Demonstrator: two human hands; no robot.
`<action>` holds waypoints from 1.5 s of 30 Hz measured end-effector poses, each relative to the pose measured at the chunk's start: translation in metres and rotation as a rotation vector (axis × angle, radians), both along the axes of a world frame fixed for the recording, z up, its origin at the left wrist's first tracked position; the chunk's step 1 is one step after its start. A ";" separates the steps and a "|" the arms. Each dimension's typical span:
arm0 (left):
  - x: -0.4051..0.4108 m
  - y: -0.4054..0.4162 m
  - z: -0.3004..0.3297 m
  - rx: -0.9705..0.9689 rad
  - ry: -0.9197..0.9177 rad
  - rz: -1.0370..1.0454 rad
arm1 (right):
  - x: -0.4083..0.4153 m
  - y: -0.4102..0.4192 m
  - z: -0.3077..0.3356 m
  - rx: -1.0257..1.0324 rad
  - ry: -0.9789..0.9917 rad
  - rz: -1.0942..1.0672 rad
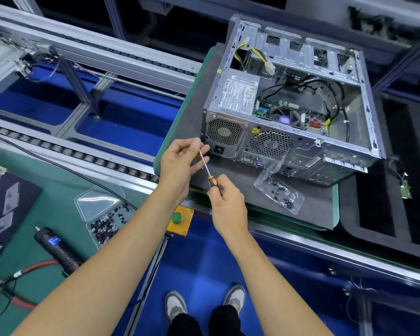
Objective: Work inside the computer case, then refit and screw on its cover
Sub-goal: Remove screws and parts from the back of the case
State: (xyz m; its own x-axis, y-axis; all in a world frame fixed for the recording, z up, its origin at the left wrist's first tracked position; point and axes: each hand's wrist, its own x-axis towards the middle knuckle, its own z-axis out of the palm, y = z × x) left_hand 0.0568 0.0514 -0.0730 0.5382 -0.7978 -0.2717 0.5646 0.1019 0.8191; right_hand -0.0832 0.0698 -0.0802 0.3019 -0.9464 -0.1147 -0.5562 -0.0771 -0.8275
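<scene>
Evidently step in hand: a judgement only — the screwdriver (207, 169) is being readied, perhaps with a screw set on its tip, before any work at the computer case (294, 105); no screw can be made out at the tip.
Doing it well: keep the shaft steady between the two hands, seat anything on the tip squarely, and only then carry the tool forward to the case, so nothing drops onto the grey mat (308, 202) underneath.
Left hand (180, 161): raised ahead of the body, palm turned inward, thumb and fingertips closed around the top of the metal shaft.
Right hand (226, 200): lower and nearer the body, fingers wrapped around the orange-and-black handle, wrist slightly bent.
Hands together: both clamped on the one tool, close but not touching each other.
Case: just beyond and to the right of the left hand, lying on its side with the open side upward, wiring and board exposed; its rear panel faces the hands.
Cover: not on the case, and I cannot tell where it is.
Screw tray (279, 190): clear plastic, just to the right of the right hand, on the mat in front of the case.
Electric driver (56, 248): well to the left of both forearms, lying on the green desk (46, 207), beside a second tray of screws (104, 226).
</scene>
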 end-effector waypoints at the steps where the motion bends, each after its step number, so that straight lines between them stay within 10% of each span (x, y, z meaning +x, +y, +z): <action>1: 0.000 0.000 -0.001 0.008 -0.015 -0.015 | -0.003 0.001 -0.001 0.000 0.010 -0.008; 11: -0.017 -0.010 0.002 0.155 -0.275 -0.122 | -0.024 0.001 -0.004 0.050 0.088 -0.108; 31: -0.071 -0.013 0.003 0.296 0.059 -0.072 | -0.030 0.024 -0.001 0.326 -0.111 -0.277; 38: -0.084 -0.018 -0.002 0.411 -0.125 -0.049 | -0.024 0.026 -0.005 0.375 -0.044 -0.315; 45: -0.071 -0.030 0.001 0.682 -0.688 -0.112 | -0.021 0.016 -0.003 0.312 -0.007 -0.283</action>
